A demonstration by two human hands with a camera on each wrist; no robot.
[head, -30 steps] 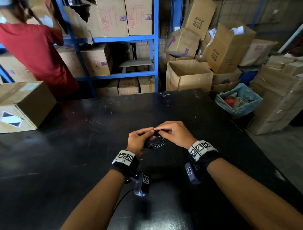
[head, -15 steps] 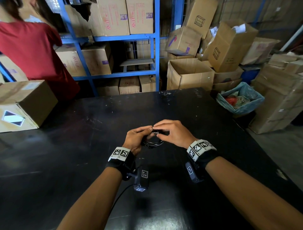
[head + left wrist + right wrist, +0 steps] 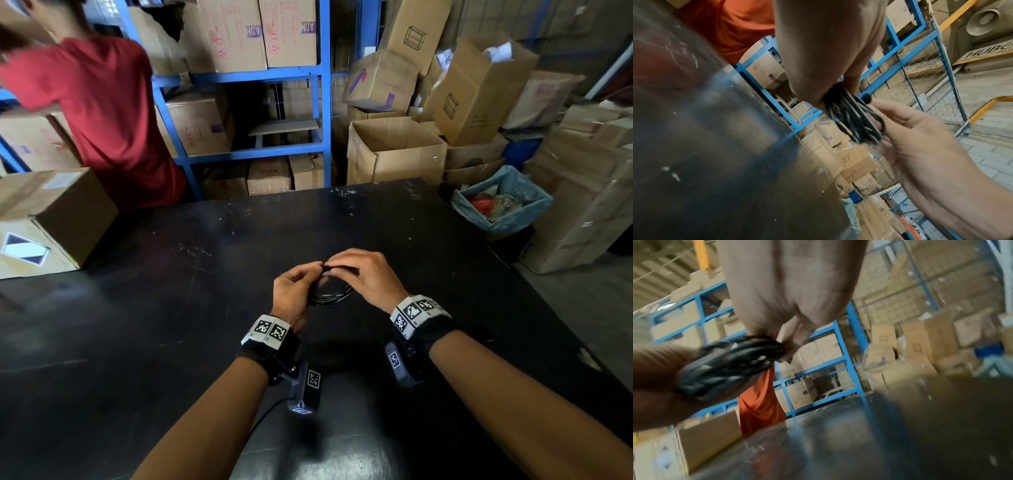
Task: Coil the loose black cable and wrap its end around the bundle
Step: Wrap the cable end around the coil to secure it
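A small coil of black cable (image 3: 330, 291) hangs between both hands just above the middle of the black table (image 3: 171, 291). My left hand (image 3: 296, 286) grips the left side of the coil, fingers curled round the strands (image 3: 851, 118). My right hand (image 3: 363, 274) pinches the top of the bundle (image 3: 731, 363) from the right. In the left wrist view a small round black cable tip (image 3: 867, 97) sticks out beside the right hand's fingertips. How many turns of the end lie round the bundle is hidden by the fingers.
A cardboard box (image 3: 51, 219) sits on the table's far left corner. A person in a red shirt (image 3: 102, 113) stands behind it at blue shelving (image 3: 322, 102) full of boxes. A bin with a blue bag (image 3: 500, 202) and stacked cartons stand right of the table.
Both hands have stayed together on the coil and drifted slightly away from me. The fingertips have shifted a little on the top of the bundle.
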